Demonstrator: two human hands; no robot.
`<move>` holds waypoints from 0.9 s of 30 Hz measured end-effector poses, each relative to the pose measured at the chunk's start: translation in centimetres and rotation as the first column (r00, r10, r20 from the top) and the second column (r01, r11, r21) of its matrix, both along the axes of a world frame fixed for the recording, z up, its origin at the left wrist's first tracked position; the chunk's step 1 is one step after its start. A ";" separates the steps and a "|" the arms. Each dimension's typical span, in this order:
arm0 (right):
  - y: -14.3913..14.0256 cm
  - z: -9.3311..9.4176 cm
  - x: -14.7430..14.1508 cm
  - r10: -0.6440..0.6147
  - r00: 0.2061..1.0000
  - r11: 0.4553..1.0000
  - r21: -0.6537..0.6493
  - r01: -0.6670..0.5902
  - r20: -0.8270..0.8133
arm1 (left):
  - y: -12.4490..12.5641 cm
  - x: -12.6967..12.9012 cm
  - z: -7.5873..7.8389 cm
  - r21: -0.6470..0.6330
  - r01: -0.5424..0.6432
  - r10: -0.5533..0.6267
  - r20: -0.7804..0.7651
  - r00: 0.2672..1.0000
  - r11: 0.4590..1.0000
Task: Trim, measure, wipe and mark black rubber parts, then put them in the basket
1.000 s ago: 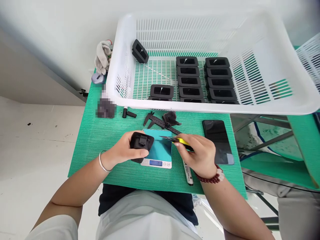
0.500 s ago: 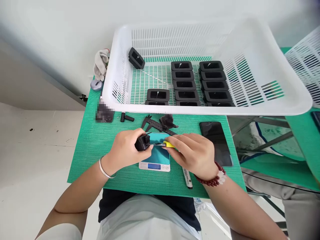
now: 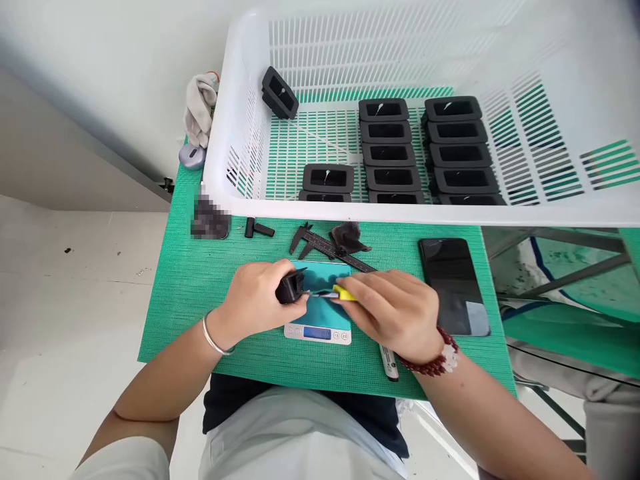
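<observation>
My left hand (image 3: 257,293), fingers wrapped round it, holds a small black plastic part (image 3: 290,287) above the scale. In my right hand (image 3: 397,310) is a yellow-handled utility knife (image 3: 345,293), pinched close to its blade. The thin metal blade points left and reaches the edge of the black part by my left thumb; whether it touches I cannot tell. Under both hands lies a small digital scale (image 3: 320,317) with a teal top and a lit display.
A big white basket (image 3: 350,212) at the back holds several black framed parts (image 3: 385,155). Behind my hands lie black calipers (image 3: 325,245), a dark cloth scrap (image 3: 349,237) and a small black T-shaped piece (image 3: 259,228). A phone (image 3: 455,287) and a marker (image 3: 389,363) are at the right.
The view has shifted and come slightly closer to the table. Both hands keep their holds; the knife blade has tilted slightly and its tip sits nearer my left thumb.
</observation>
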State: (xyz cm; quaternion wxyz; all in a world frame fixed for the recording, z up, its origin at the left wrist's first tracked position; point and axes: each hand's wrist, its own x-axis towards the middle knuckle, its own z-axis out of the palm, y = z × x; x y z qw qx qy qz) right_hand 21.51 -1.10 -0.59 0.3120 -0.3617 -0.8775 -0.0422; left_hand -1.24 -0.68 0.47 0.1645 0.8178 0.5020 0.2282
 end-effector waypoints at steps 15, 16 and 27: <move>0.0 -0.6 0.0 -0.008 1.000 1.000 -0.024 0.007 -0.029 | -0.1 0.0 -0.1 -0.002 -0.001 0.001 0.030 1.000 1.000; 0.0 -0.7 0.0 0.019 0.999 0.999 -0.036 -0.020 -0.036 | -0.1 0.0 -0.1 -0.004 0.005 -0.005 0.029 1.000 1.000; 0.0 -0.6 -0.1 -0.011 0.999 0.998 -0.055 0.009 -0.035 | -0.2 0.1 0.0 -0.008 0.018 -0.018 0.045 0.999 1.000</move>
